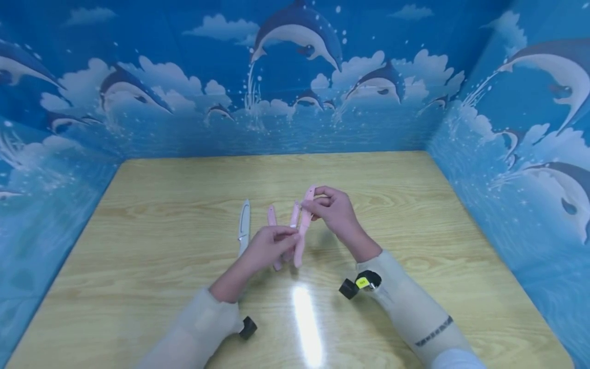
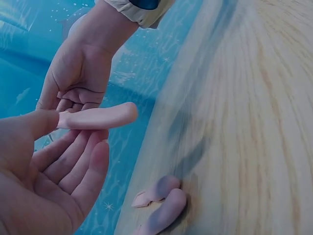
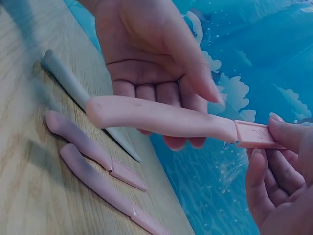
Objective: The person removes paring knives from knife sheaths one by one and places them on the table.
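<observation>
My right hand [image 1: 318, 205] pinches the sheathed tip of a pink knife [image 1: 301, 230] and holds it above the wooden table [image 1: 415, 215]. In the right wrist view its fingertips [image 3: 283, 142] pinch the pink sheath [image 3: 254, 134]. My left hand [image 1: 276, 238] lies behind the knife's handle [image 3: 156, 117], palm open, fingers relaxed [image 2: 93, 156], thumb [image 2: 34, 125] against the handle [image 2: 98, 117]. Two more sheathed pink knives [image 1: 272, 218] [image 1: 294, 212] lie on the table under the hands, also in the right wrist view [image 3: 88, 142] [image 3: 102, 188].
A pale grey knife [image 1: 243, 228] lies bare on the table, left of the pink ones, its blade [image 3: 122, 144] unsheathed. Blue dolphin-printed walls [image 1: 295, 92] enclose the table on three sides. Small black cameras sit on both wrists [image 1: 355, 284] [image 1: 248, 327].
</observation>
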Available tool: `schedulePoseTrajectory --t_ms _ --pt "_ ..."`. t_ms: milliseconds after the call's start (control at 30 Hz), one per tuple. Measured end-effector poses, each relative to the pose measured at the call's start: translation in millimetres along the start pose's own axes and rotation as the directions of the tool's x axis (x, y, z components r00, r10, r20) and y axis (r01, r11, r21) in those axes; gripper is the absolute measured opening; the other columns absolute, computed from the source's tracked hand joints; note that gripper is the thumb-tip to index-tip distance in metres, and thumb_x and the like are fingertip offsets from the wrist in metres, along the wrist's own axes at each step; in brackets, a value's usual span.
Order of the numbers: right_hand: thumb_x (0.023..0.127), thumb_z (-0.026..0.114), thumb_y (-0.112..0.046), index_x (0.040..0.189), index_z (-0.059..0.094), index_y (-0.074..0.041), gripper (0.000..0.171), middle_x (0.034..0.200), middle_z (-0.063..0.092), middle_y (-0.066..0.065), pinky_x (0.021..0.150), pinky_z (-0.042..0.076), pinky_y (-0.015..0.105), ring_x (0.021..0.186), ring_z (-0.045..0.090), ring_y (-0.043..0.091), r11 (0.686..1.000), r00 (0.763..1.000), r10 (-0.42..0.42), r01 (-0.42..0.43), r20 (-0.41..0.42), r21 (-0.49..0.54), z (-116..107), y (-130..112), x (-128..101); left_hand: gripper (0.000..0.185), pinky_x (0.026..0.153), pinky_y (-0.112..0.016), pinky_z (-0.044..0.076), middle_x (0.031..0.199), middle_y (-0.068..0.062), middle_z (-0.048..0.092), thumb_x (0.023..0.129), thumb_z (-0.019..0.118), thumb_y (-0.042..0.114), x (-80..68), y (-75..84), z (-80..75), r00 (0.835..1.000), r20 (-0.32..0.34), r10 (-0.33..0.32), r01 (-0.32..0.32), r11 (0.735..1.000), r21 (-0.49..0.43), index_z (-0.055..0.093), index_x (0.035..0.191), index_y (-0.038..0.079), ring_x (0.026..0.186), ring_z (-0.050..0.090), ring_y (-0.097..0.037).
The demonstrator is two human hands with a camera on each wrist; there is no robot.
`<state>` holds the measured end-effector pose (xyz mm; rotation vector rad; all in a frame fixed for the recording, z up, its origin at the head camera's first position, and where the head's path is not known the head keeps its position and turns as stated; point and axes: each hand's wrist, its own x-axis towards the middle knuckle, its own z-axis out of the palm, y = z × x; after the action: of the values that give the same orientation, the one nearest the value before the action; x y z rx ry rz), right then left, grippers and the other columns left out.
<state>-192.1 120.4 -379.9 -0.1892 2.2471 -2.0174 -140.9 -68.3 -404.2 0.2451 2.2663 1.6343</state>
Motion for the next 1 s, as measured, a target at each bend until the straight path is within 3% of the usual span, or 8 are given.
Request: schedulePoseTrajectory --t_ms 133,333,567,833,1000 --pt "0.089 0.071 -0.009 0.106 0.064 0.002 0.021 0.076 0.073 0.002 0.066 0.058 0.028 0.064 0.066 0.012 1.000 0.999 -0.022 0.023 0.049 -0.019 2 3 0 0.034 0.082 -0.035 0.058 0.099 -0.007 0.073 0.097 0.061 0.030 4.0 1.4 -0.7 0.999 -0.026 -0.031 0.029 0.997 -0.074 0.065 0.122 0.007 0.087 0.069 -0.019" --pt "0.088 0.073 -0.011 0.100 0.066 0.000 0.018 0.077 0.073 0.006 0.068 0.058 0.030 0.067 0.065 0.014 0.996 0.993 -0.037 0.046 0.113 -0.077 8 3 0 0.035 0.091 -0.034 0.055 0.106 -0.009 0.072 0.095 0.063 0.025 6.9 2.1 -2.8 0.998 -0.012 -0.067 0.065 0.988 -0.140 0.063 0.123 0.004 0.091 0.070 -0.019" --pt "0.087 0.074 -0.014 0.103 0.065 -0.002 0.022 0.081 0.072 0.007 0.073 0.057 0.049 0.068 0.065 0.014 0.986 0.988 -0.039 0.062 0.150 -0.152 13 0 -1 0.028 0.088 -0.032 0.055 0.101 -0.008 0.074 0.095 0.064 0.023 6.3 4.1 -5.3 0.999 0.016 -0.042 0.044 0.988 -0.150 0.067 0.115 0.003 0.087 0.071 -0.019" --pt "0.087 0.074 -0.016 0.102 0.067 -0.002 0.021 0.084 0.070 0.007 0.074 0.058 0.043 0.074 0.064 0.015 0.984 0.988 -0.055 0.078 0.144 -0.161 13 2 -2 0.025 0.083 -0.031 0.058 0.101 -0.010 0.074 0.095 0.064 0.020 5.7 5.2 -4.7 1.000 0.005 -0.028 0.029 0.990 -0.139 0.069 0.111 0.002 0.087 0.072 -0.020" --pt "0.098 0.060 -0.024 0.113 0.063 0.003 0.031 0.095 0.071 0.015 0.073 0.059 0.034 0.079 0.067 0.019 0.990 0.992 -0.084 0.094 0.091 -0.107 8 9 -3 0.025 0.080 -0.032 0.059 0.100 -0.011 0.073 0.094 0.065 0.019 6.1 6.1 -6.5 0.997 -0.033 -0.073 0.067 0.986 -0.154 0.068 0.111 0.001 0.085 0.072 -0.021"
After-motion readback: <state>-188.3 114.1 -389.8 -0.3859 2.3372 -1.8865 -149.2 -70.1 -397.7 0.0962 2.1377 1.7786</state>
